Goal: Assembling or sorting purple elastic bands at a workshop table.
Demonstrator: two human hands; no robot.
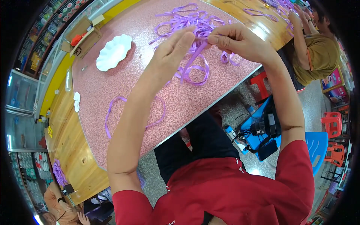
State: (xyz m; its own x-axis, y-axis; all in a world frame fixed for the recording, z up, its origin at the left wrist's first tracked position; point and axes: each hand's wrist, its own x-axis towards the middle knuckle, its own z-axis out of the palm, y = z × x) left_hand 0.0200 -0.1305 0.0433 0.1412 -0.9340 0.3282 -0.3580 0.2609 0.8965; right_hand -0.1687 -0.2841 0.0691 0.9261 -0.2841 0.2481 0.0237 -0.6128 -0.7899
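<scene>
Over the far part of the pink speckled table, both my hands are raised close together with a flat purple ribbon (194, 60) between them. My right hand (240, 39) pinches it between thumb and bent fingers. My left hand (174, 47) is closed on the ribbon too, its fingertips partly hidden behind the thumb. One end hangs down below the hands. Behind them lies a tangled heap of purple ribbon (183, 18), with loose curls spilling toward me. Under my left forearm, a separate ribbon loop (163, 110) rests on the tabletop, part of it hidden by the arm.
A white scalloped dish (114, 52) and an open cardboard box (84, 41) stand at the far left. At right, a person in an olive shirt (324, 52) sits by more ribbon; another person (62, 210) is at lower left. A blue stool (249, 129) beside me bears cables and devices.
</scene>
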